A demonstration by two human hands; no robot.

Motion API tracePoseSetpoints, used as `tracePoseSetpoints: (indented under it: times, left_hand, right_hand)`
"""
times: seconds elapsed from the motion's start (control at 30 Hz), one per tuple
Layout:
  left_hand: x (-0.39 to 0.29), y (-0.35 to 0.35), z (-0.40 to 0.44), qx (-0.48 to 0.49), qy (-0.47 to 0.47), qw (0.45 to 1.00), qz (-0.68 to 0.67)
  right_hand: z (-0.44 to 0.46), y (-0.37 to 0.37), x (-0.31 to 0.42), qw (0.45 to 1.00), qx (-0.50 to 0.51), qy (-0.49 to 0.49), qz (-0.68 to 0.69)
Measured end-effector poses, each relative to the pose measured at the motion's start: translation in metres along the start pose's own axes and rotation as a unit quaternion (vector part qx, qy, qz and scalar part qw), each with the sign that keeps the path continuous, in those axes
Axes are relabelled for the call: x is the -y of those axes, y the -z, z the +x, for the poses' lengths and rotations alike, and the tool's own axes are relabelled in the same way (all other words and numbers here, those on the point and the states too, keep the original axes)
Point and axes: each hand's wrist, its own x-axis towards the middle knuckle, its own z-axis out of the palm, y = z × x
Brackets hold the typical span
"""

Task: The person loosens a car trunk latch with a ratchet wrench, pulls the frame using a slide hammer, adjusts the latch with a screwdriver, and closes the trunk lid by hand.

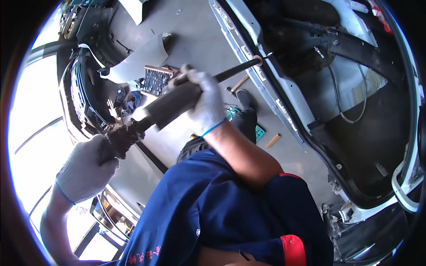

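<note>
A slide hammer stretches from my left side to the white car body (pixel 284 95) on the right. My left hand (pixel 86 168), in a white glove, is closed around its dark, ragged-looking handle (pixel 122 139). In a white glove too, my right hand (pixel 206 99) wraps round the thick cylindrical weight (pixel 171 106), which looks slightly blurred. The thin dark rod (pixel 237 68) runs on to the body's edge, where its tip meets a round ring (pixel 257 60). How the tip is fastened there I cannot tell.
On the floor lie a wooden-handled hammer (pixel 239 83), a wooden handle (pixel 274 140) and green pieces (pixel 260 132). Loose grey body panels (pixel 140 60) and a dark bumper part (pixel 82 93) are at the left. A cable (pixel 341 111) hangs inside the car.
</note>
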Motion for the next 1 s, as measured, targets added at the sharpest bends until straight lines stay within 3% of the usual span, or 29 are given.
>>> tracePoseSetpoints:
  times: [0.17,0.23,0.27,0.3,0.37,0.4,0.43,0.5,0.57,0.6,0.63,0.7,0.77,0.87,0.97,1.0]
  left_hand:
    - [0.011,0.000,0.009,0.016,0.012,0.999,0.035]
    - [0.025,-0.008,0.017,0.023,-0.006,0.999,0.033]
    - [0.033,-0.008,0.021,0.027,-0.009,0.999,0.041]
    - [0.035,-0.007,0.030,0.024,-0.017,0.998,0.051]
    - [0.061,-0.005,0.027,-0.003,-0.030,0.997,0.068]
    - [0.108,0.005,0.001,0.016,-0.004,0.996,0.092]
    - [0.122,0.010,-0.015,0.015,0.029,0.996,0.084]
    - [0.141,0.025,-0.061,0.027,0.121,0.991,0.043]
    - [0.153,0.011,-0.089,-0.022,0.210,0.977,-0.010]
    - [0.182,-0.003,-0.090,-0.049,0.200,0.977,-0.063]
    - [0.216,-0.032,-0.084,-0.104,0.107,0.987,-0.067]
    - [0.242,-0.090,-0.061,-0.149,0.055,0.976,-0.149]
    - [0.227,-0.101,-0.045,-0.063,0.046,0.976,-0.201]
    - [0.204,-0.152,0.019,-0.035,-0.066,0.980,-0.182]
    - [0.139,-0.149,0.059,0.057,-0.018,0.995,-0.079]
    - [0.133,-0.154,0.072,0.053,-0.044,0.996,-0.061]
  right_hand:
    - [0.054,0.071,0.111,0.997,-0.068,0.031,0.006]
    - [0.060,0.067,0.113,0.992,-0.086,0.092,-0.025]
    - [0.042,0.058,0.081,0.991,-0.080,0.076,-0.075]
    - [0.040,0.046,0.013,0.993,-0.089,0.070,-0.039]
    - [-0.011,-0.024,-0.057,0.996,-0.055,0.043,0.057]
    - [-0.023,-0.037,-0.078,0.988,-0.072,-0.072,0.112]
    - [-0.023,-0.041,-0.120,0.994,-0.044,-0.075,0.072]
    - [-0.019,-0.076,-0.171,0.965,-0.070,-0.251,0.010]
    - [-0.012,-0.089,-0.208,0.950,-0.090,-0.298,-0.008]
    - [-0.009,-0.094,-0.209,0.956,-0.076,-0.285,-0.012]
    - [-0.015,-0.091,-0.209,0.958,-0.073,-0.276,-0.008]
    - [-0.022,-0.063,-0.196,0.961,-0.002,-0.270,-0.065]
    - [-0.025,-0.048,-0.182,0.956,-0.015,-0.267,-0.121]
    - [-0.022,0.006,-0.144,0.972,-0.102,-0.172,-0.123]
    - [-0.025,0.042,-0.094,0.970,-0.211,-0.099,-0.070]
    - [-0.024,0.056,-0.084,0.970,-0.222,-0.080,-0.052]
